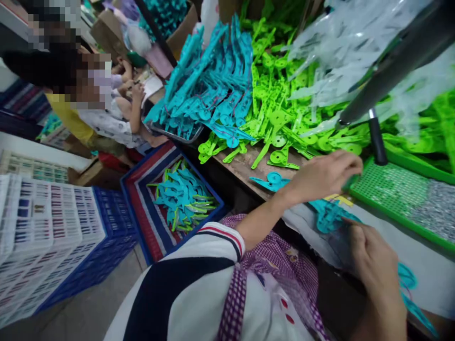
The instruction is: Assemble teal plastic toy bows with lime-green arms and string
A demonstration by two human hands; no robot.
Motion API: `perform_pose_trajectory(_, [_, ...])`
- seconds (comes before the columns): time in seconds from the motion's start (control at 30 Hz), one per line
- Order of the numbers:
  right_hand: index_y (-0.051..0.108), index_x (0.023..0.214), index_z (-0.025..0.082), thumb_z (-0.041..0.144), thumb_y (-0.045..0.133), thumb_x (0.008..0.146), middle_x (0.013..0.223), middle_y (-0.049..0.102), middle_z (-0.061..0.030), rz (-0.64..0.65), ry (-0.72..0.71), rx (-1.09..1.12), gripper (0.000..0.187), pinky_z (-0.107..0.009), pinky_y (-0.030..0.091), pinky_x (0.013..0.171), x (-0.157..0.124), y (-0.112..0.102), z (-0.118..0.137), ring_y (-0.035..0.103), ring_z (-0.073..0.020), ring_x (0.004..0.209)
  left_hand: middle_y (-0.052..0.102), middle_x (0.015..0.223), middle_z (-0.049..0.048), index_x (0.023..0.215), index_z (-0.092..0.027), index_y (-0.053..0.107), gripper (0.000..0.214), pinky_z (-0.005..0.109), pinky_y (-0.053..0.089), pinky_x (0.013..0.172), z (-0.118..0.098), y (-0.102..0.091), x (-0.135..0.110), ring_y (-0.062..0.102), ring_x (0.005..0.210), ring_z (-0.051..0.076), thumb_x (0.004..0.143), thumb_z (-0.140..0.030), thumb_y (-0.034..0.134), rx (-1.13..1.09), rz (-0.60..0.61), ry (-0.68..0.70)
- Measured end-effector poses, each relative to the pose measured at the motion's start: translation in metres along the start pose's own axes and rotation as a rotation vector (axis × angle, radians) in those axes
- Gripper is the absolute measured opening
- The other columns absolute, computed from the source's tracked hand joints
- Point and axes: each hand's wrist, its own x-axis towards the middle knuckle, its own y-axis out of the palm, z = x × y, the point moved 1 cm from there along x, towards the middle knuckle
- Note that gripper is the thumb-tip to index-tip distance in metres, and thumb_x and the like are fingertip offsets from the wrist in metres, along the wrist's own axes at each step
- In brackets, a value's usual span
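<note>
My left hand (322,176) is bent over the bench by the corner of a green tray (398,215). Its fingers are curled together, and what they pinch, if anything, is hidden. My right hand (373,251) is at the near side of a blue plastic part (329,217), with its index finger and thumb on the part's right end. That part lies over a white sheet (423,289) on the bench. Another blue part (273,181) with a round disc lies left of my left wrist. More blue pieces (408,279) show beside my right wrist.
Piles of blue parts (213,80), green parts (273,118) and clear whitish parts (341,52) cover the back. Small shiny metal pieces (435,208) fill the tray's right side. A dark tool arm (391,61) overhangs. A striped-lined crate (142,189) and another person (110,118) are left.
</note>
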Motion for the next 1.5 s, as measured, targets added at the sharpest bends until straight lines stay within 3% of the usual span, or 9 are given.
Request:
perform_pose_trajectory(0.13, [0.071,0.113,0.015,0.067,0.024,0.1,0.108,0.072,-0.0143,-0.004,0.021,-0.031,0.071,-0.043,0.051,0.089,-0.001,0.001,0.002,0.067,-0.0302,0.105,0.065,0.106,0.0056,0.108,-0.022,0.059,0.029,0.032,0.054,0.088,0.04,-0.036,-0.008,0.069,0.099,0.016,0.105,-0.044,0.04,-0.14,-0.441,-0.175])
perform_pose_trajectory(0.3, [0.07,0.113,0.017,0.063,0.04,0.1,0.102,0.071,-0.0109,-0.078,-0.076,-0.035,0.056,-0.037,0.051,0.083,-0.004,0.004,0.006,0.067,-0.0242,0.091,0.061,0.089,-0.0017,0.097,-0.019,0.056,0.029,0.024,0.05,0.075,0.096,-0.104,-0.081,0.066,0.074,0.008,0.097,-0.048,0.056,-0.243,-0.776,-0.463])
perform_pose_trajectory(0.5, [0.067,0.12,0.02,0.049,0.053,0.099,0.119,0.067,-0.0126,-0.16,-0.148,-0.11,0.039,-0.04,0.046,0.096,-0.031,-0.01,0.021,0.062,-0.0268,0.111,0.061,0.083,-0.0038,0.094,-0.016,0.06,0.024,0.023,0.046,0.074,0.089,-0.113,-0.147,0.064,0.072,0.007,0.09,-0.037,0.07,-0.325,-0.818,-0.582])
perform_pose_trajectory(0.7, [0.062,0.127,0.019,0.057,0.05,0.098,0.132,0.062,-0.0175,-0.191,-0.122,-0.318,0.049,-0.048,0.039,0.1,-0.049,0.004,0.017,0.06,-0.0319,0.117,0.062,0.092,-0.003,0.096,-0.021,0.052,0.021,0.023,0.05,0.07,0.076,-0.114,-0.119,0.06,0.065,0.006,0.1,-0.041,0.057,-0.551,-0.948,-0.596])
perform_pose_trajectory(0.9, [0.057,0.135,0.018,0.055,0.055,0.096,0.136,0.058,-0.0204,-0.27,0.009,-0.326,0.054,-0.047,0.038,0.101,-0.06,0.012,0.001,0.057,-0.0327,0.124,0.071,0.09,-0.0009,0.089,-0.02,0.055,0.014,0.022,0.056,0.072,0.078,-0.131,-0.082,0.067,0.068,0.006,0.103,-0.019,0.051,-1.041,-0.784,-0.746])
perform_pose_trajectory(1.07, [0.06,0.136,0.02,0.059,0.047,0.097,0.125,0.066,-0.0157,-0.211,0.039,-0.332,0.055,-0.048,0.042,0.096,-0.063,0.003,-0.019,0.063,-0.0329,0.114,0.075,0.102,0.006,0.088,-0.021,0.06,0.026,0.036,0.062,0.094,0.058,-0.1,-0.105,0.074,0.101,0.016,0.105,-0.034,0.045,-0.405,-0.612,-0.51])
perform_pose_trajectory(1.17, [0.061,0.138,0.024,0.064,0.046,0.096,0.124,0.068,-0.0161,-0.231,0.071,-0.327,0.06,-0.056,0.044,0.096,-0.068,-0.01,-0.03,0.065,-0.0378,0.113,0.075,0.097,0.0052,0.087,-0.022,0.067,0.041,0.031,0.065,0.083,0.061,-0.084,-0.121,0.074,0.099,0.015,0.106,-0.039,0.035,0.054,-0.338,-0.337])
perform_pose_trajectory(1.33, [0.061,0.14,0.029,0.06,0.057,0.092,0.136,0.064,-0.0148,-0.361,-0.091,-0.369,0.057,-0.066,0.041,0.1,-0.057,-0.029,-0.002,0.062,-0.0446,0.121,0.073,0.119,0.0088,0.1,-0.024,0.063,0.021,0.046,0.054,0.108,0.074,-0.092,-0.13,0.067,0.121,0.018,0.104,-0.034,0.045,0.225,-0.303,-0.01])
perform_pose_trajectory(1.5, [0.05,0.149,0.028,0.047,0.061,0.094,0.145,0.058,-0.0162,-0.375,-0.314,-0.179,0.059,-0.057,0.041,0.107,-0.003,0.003,0.048,0.058,-0.0379,0.13,0.073,0.113,0.0071,0.096,-0.024,0.054,0.024,0.043,0.059,0.097,0.041,-0.075,-0.125,0.07,0.11,0.018,0.103,-0.045,0.046,0.045,-0.127,0.123])
